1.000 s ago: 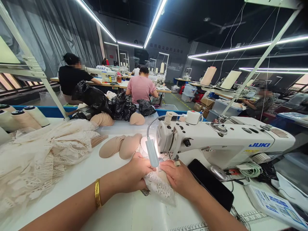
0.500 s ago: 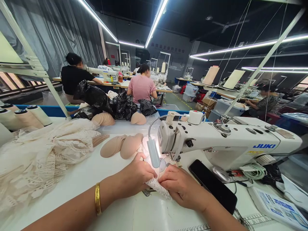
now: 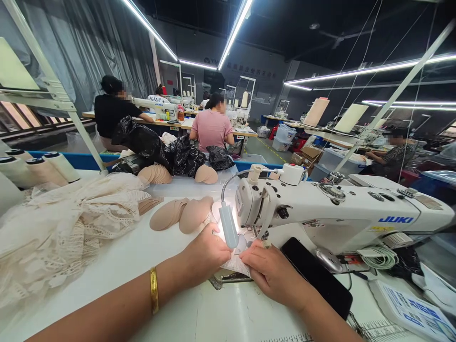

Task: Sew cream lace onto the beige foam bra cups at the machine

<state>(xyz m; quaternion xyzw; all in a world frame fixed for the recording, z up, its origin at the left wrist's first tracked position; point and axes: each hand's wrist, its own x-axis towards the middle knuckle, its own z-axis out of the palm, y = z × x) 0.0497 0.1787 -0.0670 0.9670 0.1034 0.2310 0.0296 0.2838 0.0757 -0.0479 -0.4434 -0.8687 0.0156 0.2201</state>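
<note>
Both hands are at the needle end of a white sewing machine [image 3: 320, 199], under a small lit lamp [image 3: 229, 227]. My left hand [image 3: 206, 251], with a gold bangle at the wrist, pinches the left side of a piece of white lace fabric [image 3: 237, 266]. On the other side, my right hand [image 3: 272, 270] has its fingers closed on the lace's right edge. The lace lies on the machine bed between the two hands. Lamp and fingers hide much of the fabric and the needle area.
Beige cup pads [image 3: 194, 214] lie behind my left hand. A heap of cream lace [image 3: 71, 223] covers the table's left side. At right are a black phone [image 3: 317, 275] and a white box [image 3: 413, 308]. Black plastic bags [image 3: 142, 142] stand behind; co-workers sit farther back.
The lace that stuck up between my hands now lies lower and flatter, farther in toward the needle. My hands have shifted slightly, and the whole view has moved a little.
</note>
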